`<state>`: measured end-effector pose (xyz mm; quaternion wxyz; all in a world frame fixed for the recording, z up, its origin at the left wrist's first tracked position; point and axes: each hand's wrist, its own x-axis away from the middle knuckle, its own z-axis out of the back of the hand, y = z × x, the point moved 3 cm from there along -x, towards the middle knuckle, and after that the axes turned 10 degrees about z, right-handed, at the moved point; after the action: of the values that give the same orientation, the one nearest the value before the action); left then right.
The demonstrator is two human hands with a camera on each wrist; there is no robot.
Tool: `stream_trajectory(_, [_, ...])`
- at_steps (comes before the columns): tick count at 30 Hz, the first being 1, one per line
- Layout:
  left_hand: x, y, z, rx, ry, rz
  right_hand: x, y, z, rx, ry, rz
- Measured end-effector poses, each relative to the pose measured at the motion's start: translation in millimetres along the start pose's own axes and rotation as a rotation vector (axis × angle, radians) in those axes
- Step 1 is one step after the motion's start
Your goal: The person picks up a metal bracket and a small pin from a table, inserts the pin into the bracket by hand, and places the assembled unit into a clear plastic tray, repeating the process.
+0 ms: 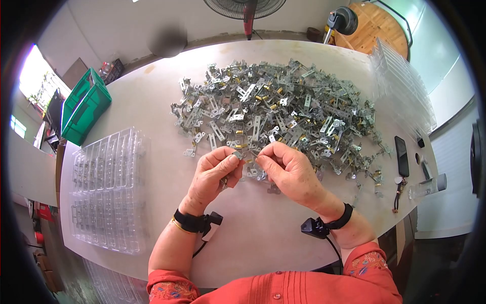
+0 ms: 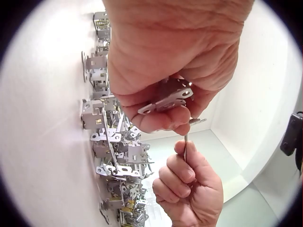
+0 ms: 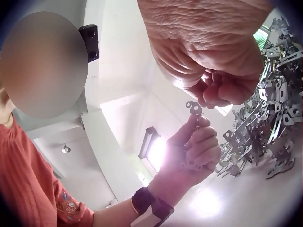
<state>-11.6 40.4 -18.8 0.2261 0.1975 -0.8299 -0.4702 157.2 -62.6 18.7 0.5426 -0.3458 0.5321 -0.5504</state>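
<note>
Both hands meet over the near edge of a large pile of small metal brackets (image 1: 283,111). The left hand (image 1: 215,172) pinches a small metal bracket (image 3: 194,107) with two holed lobes between thumb and fingertip. Its curled fingers also hold a second bracket (image 2: 168,100) against the palm, seen in the left wrist view. Close beside it, the right hand (image 1: 291,169) pinches a thin metal piece (image 2: 186,147), seen edge-on as a narrow strip reaching up toward the left fingertips. In the right wrist view the right fingers hide most of that piece.
Clear plastic trays (image 1: 109,190) with metal parts in their compartments lie at the left, below a green crate (image 1: 86,106). More clear trays (image 1: 402,83) are stacked at the far right. A phone (image 1: 401,156), a keychain (image 1: 398,195) and a clear cylindrical container (image 1: 428,186) lie along the right edge.
</note>
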Motion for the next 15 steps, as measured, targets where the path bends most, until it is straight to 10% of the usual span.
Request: stream_trajectory(15, [3.9,3.0,-7.8,-0.182,-0.049,0.02,-2.9,-9.7,3.2,-0.278,-0.136,-0.283])
